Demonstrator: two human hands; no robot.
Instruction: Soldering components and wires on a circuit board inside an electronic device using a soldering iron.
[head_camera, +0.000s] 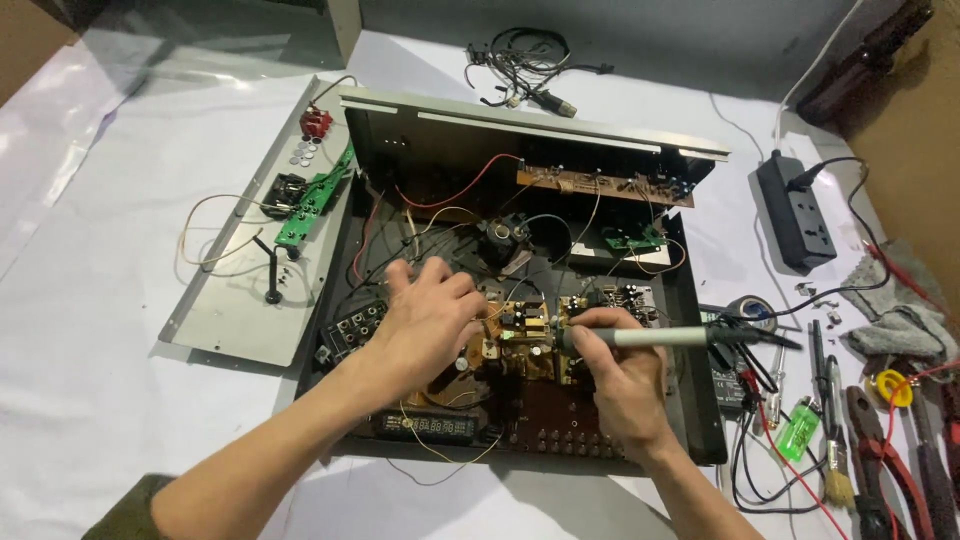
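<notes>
The left hand (425, 315) rests with fingers curled on the brown circuit board (520, 345) at the centre of the open black case (700, 400), hiding whatever it pinches, possibly a wire. The right hand (620, 385) is closed round a white soldering iron (650, 338) whose tip meets the board behind the fingers. All sits on a white sheet (90, 330), with a power strip (797, 212) at two o'clock, pliers (885, 450) cut off at four, and a grey panel (245, 290) at nine.

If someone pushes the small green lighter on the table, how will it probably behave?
The small green translucent lighter looks like thin plastic, so probably light. It lies flat on the smooth white table cover, so it would likely slide, not roll. Cables beside it might snag it.
</notes>
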